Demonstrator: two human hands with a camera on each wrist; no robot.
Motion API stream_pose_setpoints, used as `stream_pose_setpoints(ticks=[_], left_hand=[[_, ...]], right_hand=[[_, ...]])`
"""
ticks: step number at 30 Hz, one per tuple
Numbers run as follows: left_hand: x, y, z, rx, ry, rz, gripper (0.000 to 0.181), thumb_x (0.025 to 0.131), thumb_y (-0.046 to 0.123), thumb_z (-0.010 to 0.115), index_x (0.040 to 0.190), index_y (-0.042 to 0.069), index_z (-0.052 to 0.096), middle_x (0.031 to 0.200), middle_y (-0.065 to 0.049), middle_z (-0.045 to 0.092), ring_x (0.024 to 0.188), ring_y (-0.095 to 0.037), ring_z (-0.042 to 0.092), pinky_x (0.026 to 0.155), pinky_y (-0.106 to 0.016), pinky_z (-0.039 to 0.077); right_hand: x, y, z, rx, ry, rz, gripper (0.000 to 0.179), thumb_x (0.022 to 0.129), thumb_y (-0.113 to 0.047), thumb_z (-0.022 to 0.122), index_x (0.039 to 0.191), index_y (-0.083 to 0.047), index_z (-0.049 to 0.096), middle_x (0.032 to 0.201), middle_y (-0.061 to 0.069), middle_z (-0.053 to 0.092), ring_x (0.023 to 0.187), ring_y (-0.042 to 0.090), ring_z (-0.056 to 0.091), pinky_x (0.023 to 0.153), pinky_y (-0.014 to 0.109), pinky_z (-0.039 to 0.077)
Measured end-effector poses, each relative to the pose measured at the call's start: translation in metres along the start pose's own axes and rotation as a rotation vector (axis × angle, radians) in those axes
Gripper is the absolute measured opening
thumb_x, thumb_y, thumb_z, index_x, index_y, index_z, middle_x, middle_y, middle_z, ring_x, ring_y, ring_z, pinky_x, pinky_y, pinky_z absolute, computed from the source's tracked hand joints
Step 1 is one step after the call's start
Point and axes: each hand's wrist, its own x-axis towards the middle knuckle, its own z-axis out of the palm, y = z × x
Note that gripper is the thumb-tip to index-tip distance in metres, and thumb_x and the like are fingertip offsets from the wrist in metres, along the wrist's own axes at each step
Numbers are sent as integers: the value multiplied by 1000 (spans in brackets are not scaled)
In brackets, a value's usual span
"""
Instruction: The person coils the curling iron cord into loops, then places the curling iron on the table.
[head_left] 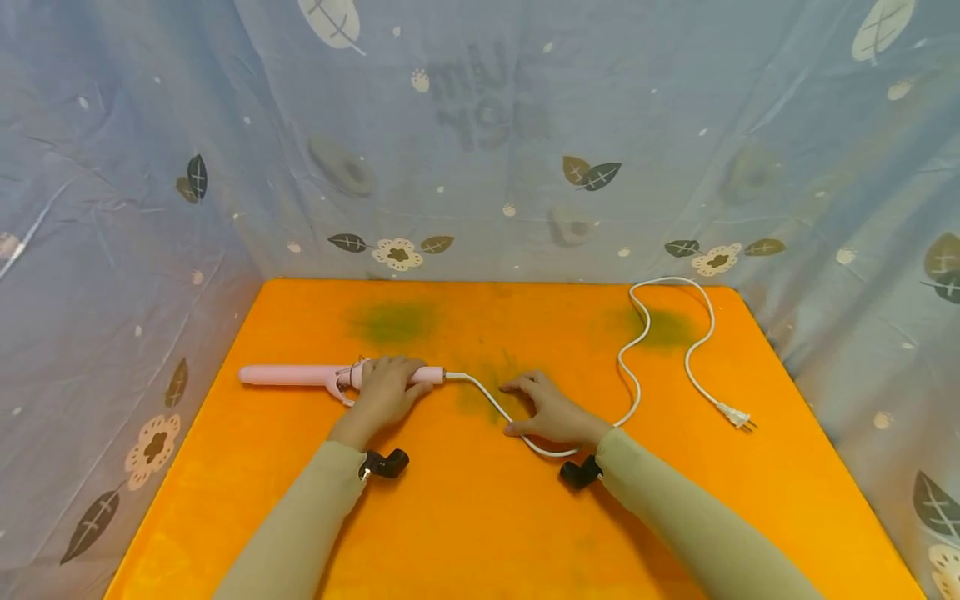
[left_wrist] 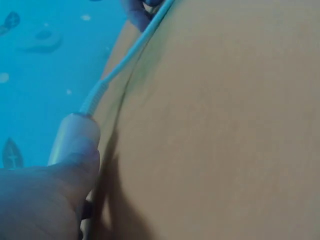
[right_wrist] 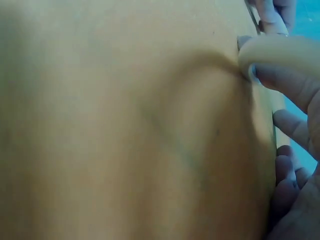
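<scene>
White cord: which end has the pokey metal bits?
The right end, the white plug, has two metal prongs; the other end joins the pink curling iron.

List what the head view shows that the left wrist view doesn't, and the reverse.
Only the head view: the long pink cylindrical barrel, the white two-pronged plug and both pale green fabric sleeves.

Only the left wrist view: distinct ribs on the white cord collar, seen close up; from the head they are too small to tell.

Both: the left hand holding the pink cylindrical handle, the thin white cord, the right hand, the orange cloth-like tabletop and the pale patterned curtain.
</scene>
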Motion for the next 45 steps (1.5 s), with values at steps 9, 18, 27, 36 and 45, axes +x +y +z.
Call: stream_pose_setpoints(ticks=[9,18,27,36,45], left_hand=[[6,6,8,100,-71,12,41,99,41,53,131,16,55,108,-8,52,97,-33,41,88,-51,26],[3,9,5,114,-94,11,40,98,38,55,132,17,54,109,-7,51,98,-31,40,89,-50,24],[5,11,2,123,-111,8,36,100,23,54,135,17,51,117,-9,50,107,-33,39,97,-53,21],[-2,11,4,119,-107,3,34,100,23,54,133,17,53,108,-8,50,96,-33,40,86,-50,26],[-4,8,1,156,-100,43,35,100,21,52,135,16,50,111,-8,49,100,-33,40,92,-52,24]], right_hand=[[0,10,1,14,-9,-20,64,87,-40,72,143,-24,45,136,4,32,122,23,33,102,49,32],[-3,12,5,35,1,-15,63,87,-42,71,142,-27,45,136,2,33,122,22,34,102,49,33],[0,11,-2,68,-8,19,62,86,-40,72,141,-28,46,136,2,33,123,22,34,103,48,32],[1,10,0,47,-23,31,61,85,-42,74,139,-29,49,134,2,34,122,23,35,103,47,33],[-3,0,-1,64,-26,38,62,86,-41,73,141,-29,46,136,1,31,124,21,34,104,46,32]])
